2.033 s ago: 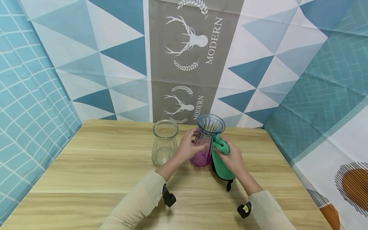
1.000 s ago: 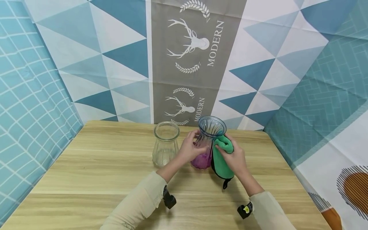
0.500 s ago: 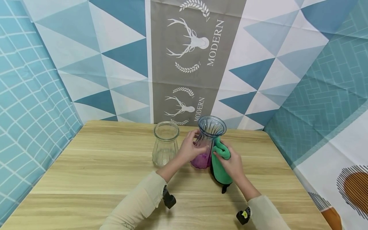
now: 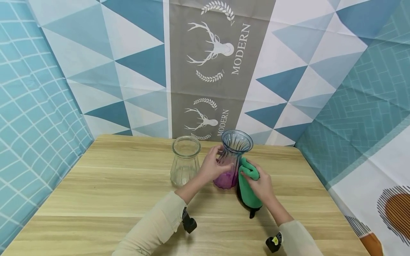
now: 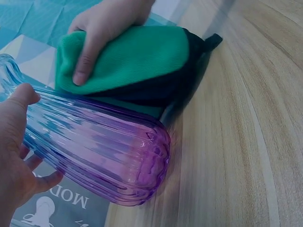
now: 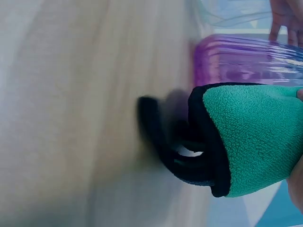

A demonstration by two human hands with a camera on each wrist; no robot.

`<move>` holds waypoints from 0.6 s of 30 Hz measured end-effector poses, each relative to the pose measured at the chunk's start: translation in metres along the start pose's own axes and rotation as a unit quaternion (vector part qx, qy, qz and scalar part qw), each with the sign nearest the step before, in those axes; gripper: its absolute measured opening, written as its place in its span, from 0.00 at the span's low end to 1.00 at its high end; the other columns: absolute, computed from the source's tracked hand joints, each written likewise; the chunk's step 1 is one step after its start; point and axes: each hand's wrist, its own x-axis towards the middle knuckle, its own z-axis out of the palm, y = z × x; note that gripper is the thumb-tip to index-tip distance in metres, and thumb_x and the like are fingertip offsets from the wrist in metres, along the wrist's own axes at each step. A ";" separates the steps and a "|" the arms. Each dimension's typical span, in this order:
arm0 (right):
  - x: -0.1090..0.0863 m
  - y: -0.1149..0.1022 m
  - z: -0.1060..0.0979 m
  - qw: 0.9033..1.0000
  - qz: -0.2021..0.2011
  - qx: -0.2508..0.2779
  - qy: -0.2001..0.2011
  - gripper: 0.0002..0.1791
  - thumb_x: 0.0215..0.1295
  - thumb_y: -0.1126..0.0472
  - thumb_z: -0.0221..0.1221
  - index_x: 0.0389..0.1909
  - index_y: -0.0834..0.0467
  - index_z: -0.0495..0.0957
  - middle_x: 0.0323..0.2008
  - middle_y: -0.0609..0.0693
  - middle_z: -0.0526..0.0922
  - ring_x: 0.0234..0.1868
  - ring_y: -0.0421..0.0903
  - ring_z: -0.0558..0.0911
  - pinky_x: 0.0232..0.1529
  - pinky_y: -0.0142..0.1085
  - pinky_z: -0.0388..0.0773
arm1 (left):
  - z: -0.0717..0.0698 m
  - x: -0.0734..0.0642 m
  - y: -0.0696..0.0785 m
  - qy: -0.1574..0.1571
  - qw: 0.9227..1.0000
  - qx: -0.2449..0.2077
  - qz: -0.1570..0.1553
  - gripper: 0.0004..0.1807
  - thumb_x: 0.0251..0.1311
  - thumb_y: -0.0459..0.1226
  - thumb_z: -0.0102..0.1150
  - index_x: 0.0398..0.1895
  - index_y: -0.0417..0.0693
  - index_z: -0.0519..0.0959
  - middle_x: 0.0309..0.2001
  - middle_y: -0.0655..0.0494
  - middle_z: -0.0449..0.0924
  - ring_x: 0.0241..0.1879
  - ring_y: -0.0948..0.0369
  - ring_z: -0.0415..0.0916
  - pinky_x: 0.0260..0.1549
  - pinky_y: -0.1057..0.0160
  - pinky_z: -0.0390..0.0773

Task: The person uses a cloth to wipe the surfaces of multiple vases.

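A ribbed glass vase (image 4: 226,179), blue at its flared rim and purple toward the base, stands upright on the table. My left hand (image 4: 212,165) grips its waist from the left, thumb in front and other fingers round behind. In my right hand (image 4: 262,182) is a folded green cloth (image 4: 248,193) with black edging and a hanging loop. It lies along the vase's right side, below the rim. From the left wrist view, the thumb presses on the green cloth (image 5: 142,59), which overlaps the vase (image 5: 104,146). The right wrist view shows the cloth's fuzzy face (image 6: 255,137).
A clear ribbed glass jar (image 4: 184,172) stands left of the vase, close to my left forearm. Both stand toward the back of the wooden table (image 4: 96,192). A patterned backdrop (image 4: 205,71) rises behind, with blue tiled-print sheets (image 4: 32,106) at the side.
My right hand has slid the cloth up toward the vase's rim and then back down its right side. My left hand keeps its grip, and the vase has stayed in place.
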 end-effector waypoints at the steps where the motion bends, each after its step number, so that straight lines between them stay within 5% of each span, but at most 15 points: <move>1: 0.002 -0.001 -0.002 1.000 -0.005 0.001 0.005 0.28 0.49 0.68 0.69 0.54 0.59 0.76 0.49 0.60 0.82 0.49 0.55 0.81 0.50 0.25 0.76 | 0.000 0.000 0.000 -0.001 1.000 0.000 -0.002 0.37 0.45 0.44 0.70 0.60 0.44 0.66 0.55 0.49 0.70 0.53 0.55 0.71 0.44 0.63 0.78; 4: 0.011 -0.007 -0.007 1.000 -0.015 0.006 0.017 0.28 0.48 0.69 0.69 0.54 0.62 0.76 0.49 0.61 0.82 0.49 0.55 0.81 0.49 0.11 0.65 | 0.000 0.000 0.000 0.000 1.000 0.000 -0.002 0.38 0.44 0.43 0.70 0.60 0.44 0.66 0.55 0.49 0.70 0.54 0.54 0.71 0.46 0.62 0.78; 7: 0.018 -0.013 -0.012 1.000 -0.012 0.012 0.026 0.28 0.49 0.69 0.69 0.54 0.62 0.76 0.49 0.61 0.82 0.49 0.55 0.81 0.49 0.11 0.65 | 0.000 0.000 0.000 0.004 1.000 0.003 0.000 0.38 0.44 0.44 0.70 0.60 0.44 0.66 0.56 0.49 0.70 0.55 0.54 0.70 0.50 0.59 0.77; 14: 0.029 -0.021 -0.017 1.000 0.004 0.009 0.029 0.27 0.50 0.66 0.69 0.54 0.59 0.76 0.49 0.60 0.81 0.50 0.56 0.81 0.47 0.46 0.79 | 0.000 0.000 0.000 -0.001 1.000 -0.005 0.001 0.37 0.44 0.42 0.69 0.59 0.43 0.66 0.55 0.48 0.71 0.54 0.54 0.71 0.47 0.61 0.78; 18: 0.031 -0.021 -0.016 1.000 0.009 0.016 0.017 0.27 0.50 0.66 0.69 0.55 0.59 0.76 0.49 0.61 0.81 0.50 0.57 0.81 0.46 0.51 0.79 | 0.000 -0.001 0.001 -0.004 1.000 0.000 0.000 0.38 0.45 0.43 0.69 0.60 0.43 0.66 0.57 0.47 0.70 0.56 0.53 0.70 0.50 0.59 0.77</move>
